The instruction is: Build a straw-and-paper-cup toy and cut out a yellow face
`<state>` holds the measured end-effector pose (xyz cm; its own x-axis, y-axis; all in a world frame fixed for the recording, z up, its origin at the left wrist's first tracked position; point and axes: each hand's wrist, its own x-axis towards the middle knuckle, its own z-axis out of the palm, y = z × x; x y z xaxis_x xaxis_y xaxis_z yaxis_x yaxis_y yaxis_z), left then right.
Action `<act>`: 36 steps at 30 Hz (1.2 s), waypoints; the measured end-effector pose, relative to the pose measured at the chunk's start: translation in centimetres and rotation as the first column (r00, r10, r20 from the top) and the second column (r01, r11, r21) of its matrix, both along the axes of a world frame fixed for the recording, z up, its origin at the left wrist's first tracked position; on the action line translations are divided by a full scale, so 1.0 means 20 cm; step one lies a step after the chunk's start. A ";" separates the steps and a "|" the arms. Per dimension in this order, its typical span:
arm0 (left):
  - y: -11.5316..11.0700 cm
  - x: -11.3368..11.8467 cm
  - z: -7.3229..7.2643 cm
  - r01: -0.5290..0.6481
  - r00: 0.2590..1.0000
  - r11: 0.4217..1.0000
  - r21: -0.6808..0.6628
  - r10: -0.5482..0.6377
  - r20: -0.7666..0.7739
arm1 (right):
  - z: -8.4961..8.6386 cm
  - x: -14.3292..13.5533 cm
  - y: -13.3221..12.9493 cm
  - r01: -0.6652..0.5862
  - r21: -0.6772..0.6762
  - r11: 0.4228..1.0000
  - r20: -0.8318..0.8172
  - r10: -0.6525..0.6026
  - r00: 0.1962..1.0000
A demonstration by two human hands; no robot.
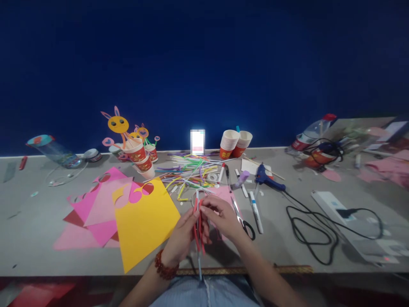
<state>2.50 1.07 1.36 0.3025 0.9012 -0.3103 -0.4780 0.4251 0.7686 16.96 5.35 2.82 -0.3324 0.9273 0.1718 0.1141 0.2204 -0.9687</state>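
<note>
Close to the table's front edge, my left hand [181,233] and my right hand [223,216] meet around a small bunch of red straws [196,239]. Fingers of both are closed on the bunch, which points up and down in the view. A pale, whitish-blue straw [200,267] shows at its lower end, and a white tip sticks out on top. My fingers hide the middle of the bunch. Scissors with black handles [248,229] lie just right of my right hand, near a pink paper sheet [223,194]. Beyond my hands spreads a pile of coloured straws [191,164].
Yellow paper [143,226] and pink sheets [105,200] lie left. Decorated paper cups with a rabbit face [118,124] stand behind them. Stacked cups [228,143], markers [256,213], and a blue glue gun [270,181] are right; its black cord [306,245] loops toward a power strip [335,213].
</note>
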 end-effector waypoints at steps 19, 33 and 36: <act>0.00 0.00 -0.05 0.058 0.988 0.998 0.031 -0.062 0.139 | -0.02 -0.03 0.01 0.008 -0.016 1.000 -0.039 -0.008 0.999; 0.00 -0.03 -0.08 0.148 0.961 0.988 0.050 -0.155 0.227 | -0.06 -0.02 0.04 -0.044 -0.089 0.995 -0.082 0.037 0.996; 0.01 -0.02 -0.05 0.167 0.969 0.985 0.042 -0.172 0.178 | -0.07 -0.02 0.04 -0.029 -0.089 0.996 -0.082 0.022 0.996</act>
